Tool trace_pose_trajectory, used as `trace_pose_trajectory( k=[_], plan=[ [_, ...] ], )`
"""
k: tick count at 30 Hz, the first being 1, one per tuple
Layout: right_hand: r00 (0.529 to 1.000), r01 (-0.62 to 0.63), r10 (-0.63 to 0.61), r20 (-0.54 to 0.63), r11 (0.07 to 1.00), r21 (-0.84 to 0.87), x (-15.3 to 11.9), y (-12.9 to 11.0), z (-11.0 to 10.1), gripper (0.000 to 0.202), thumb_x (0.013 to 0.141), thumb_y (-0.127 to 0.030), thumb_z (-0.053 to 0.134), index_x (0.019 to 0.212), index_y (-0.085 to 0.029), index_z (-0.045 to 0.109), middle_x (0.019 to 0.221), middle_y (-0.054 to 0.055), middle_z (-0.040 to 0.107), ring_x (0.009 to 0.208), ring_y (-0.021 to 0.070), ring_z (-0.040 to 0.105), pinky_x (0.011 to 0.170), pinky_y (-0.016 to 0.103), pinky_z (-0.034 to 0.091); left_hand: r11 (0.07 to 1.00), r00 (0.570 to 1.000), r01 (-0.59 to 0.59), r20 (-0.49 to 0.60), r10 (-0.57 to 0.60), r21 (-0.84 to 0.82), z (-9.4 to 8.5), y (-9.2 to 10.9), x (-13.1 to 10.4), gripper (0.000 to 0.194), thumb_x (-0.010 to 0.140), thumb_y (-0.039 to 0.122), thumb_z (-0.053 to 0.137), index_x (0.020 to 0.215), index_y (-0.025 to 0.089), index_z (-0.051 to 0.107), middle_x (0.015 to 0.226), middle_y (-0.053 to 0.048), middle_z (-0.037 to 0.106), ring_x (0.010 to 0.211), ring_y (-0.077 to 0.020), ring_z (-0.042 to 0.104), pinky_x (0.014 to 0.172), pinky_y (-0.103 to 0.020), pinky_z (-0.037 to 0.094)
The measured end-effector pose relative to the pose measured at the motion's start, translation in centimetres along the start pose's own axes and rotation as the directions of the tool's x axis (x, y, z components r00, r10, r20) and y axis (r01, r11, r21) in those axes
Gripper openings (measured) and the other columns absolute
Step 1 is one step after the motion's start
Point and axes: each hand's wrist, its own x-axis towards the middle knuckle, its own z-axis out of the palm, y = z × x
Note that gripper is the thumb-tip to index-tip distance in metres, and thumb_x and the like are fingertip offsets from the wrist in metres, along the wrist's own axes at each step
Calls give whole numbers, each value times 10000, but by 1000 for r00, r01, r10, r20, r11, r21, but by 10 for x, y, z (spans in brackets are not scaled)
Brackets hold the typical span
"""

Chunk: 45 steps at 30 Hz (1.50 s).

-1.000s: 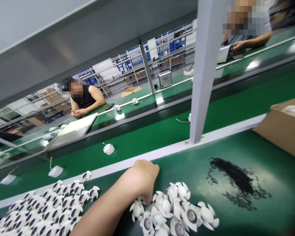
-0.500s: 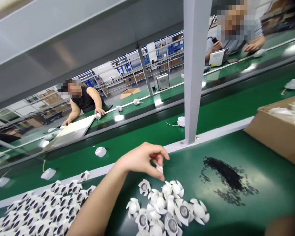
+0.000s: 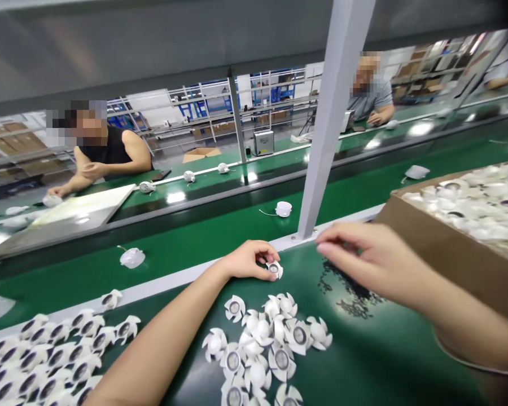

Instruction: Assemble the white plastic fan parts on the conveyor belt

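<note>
Well, in the head view your left hand (image 3: 252,260) pinches one white finned piece (image 3: 275,269) between thumb and fingers, its round socket facing up towards you. Your right hand (image 3: 359,254) is off to the right of it, thumb and fingertips drawn close together; you can't tell from here whether anything sits between them. Just below that hand lie small black bits (image 3: 353,288), partly hidden by it. Nearer you than the left hand is a loose pile of white pieces (image 3: 261,329); to its left, rows of pieces (image 3: 63,355). For good handling, I'd grip the piece by its outside, leave the socket uncovered, hold it level, and pinch lightly so the thin fins aren't strained.
</note>
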Motion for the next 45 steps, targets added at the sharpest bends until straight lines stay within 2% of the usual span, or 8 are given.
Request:
trace_pose_trajectory(
  k=[6, 15, 20, 24, 29, 36, 39, 45],
  plan=[
    [997, 15, 14, 80, 940, -340, -43, 51, 66, 242, 973, -239, 463, 942, -200, 700, 930, 75, 686, 866, 218, 649, 728, 332, 522, 998, 997, 61, 40, -61, 1, -2, -5, 4, 510, 574, 338, 896, 1019, 172, 711, 939, -26, 643, 899, -140, 599, 780, -245, 464],
    [942, 307, -188, 277, 813, -494, -40, 41, 60, 243, 955, -138, 487, 818, -192, 680, 831, 63, 628, 776, 199, 558, 617, 306, 405, 997, 995, 80, 66, -79, -7, -4, -7, 6, 561, 572, 372, 896, 1056, 167, 699, 935, -17, 633, 907, -137, 595, 786, -253, 458],
    [872, 484, -275, 405, 609, -628, -31, 29, 70, 236, 780, 5, 562, 635, -176, 607, 687, 73, 555, 698, 218, 495, 543, 331, 296, 999, 998, 40, 54, -40, 0, -3, -8, 5, 532, 591, 353, 885, 1056, 169, 701, 936, -16, 634, 897, -130, 597, 776, -242, 460],
    [848, 527, -303, 435, 574, -627, -32, 24, 77, 227, 693, 17, 578, 587, -183, 604, 650, 76, 534, 667, 228, 482, 514, 342, 272, 999, 998, 35, 47, -35, -6, -3, -6, 4, 508, 593, 334, 881, 1040, 169, 704, 936, -17, 639, 901, -132, 601, 767, -233, 465],
    [873, 482, -275, 404, 616, -623, -28, 26, 78, 216, 716, 12, 570, 621, -181, 595, 664, 62, 553, 652, 218, 512, 517, 336, 314, 1000, 998, 25, 58, -25, 0, -4, -6, 4, 522, 562, 284, 894, 1037, 173, 706, 945, -18, 646, 924, -141, 607, 776, -233, 465],
    [964, 118, -85, 254, 986, -121, 17, 18, 82, 117, 880, -135, 510, 802, -199, 569, 766, 16, 574, 692, 153, 541, 632, 268, 440, 999, 997, -27, 70, 30, -39, -6, -11, 2, 591, 550, 299, 897, 1081, 196, 658, 1185, -57, 662, 1123, -209, 609, 871, -290, 493],
    [950, 86, -84, 302, 996, 5, 32, 16, 96, 116, 865, -148, 537, 775, -199, 587, 744, 7, 571, 666, 146, 531, 625, 270, 432, 998, 995, -42, 86, 45, -35, -6, -12, 3, 599, 591, 257, 871, 1121, 207, 596, 1118, -44, 700, 1086, -194, 635, 867, -296, 480],
    [934, 143, -128, 334, 989, -21, 36, 17, 110, 114, 868, -153, 559, 759, -186, 576, 771, 20, 582, 677, 150, 547, 627, 273, 429, 998, 993, -31, 109, 36, -52, -6, -12, 5, 658, 603, 238, 862, 1152, 222, 500, 967, 1, 726, 954, -159, 662, 874, -311, 484]
  ],
)
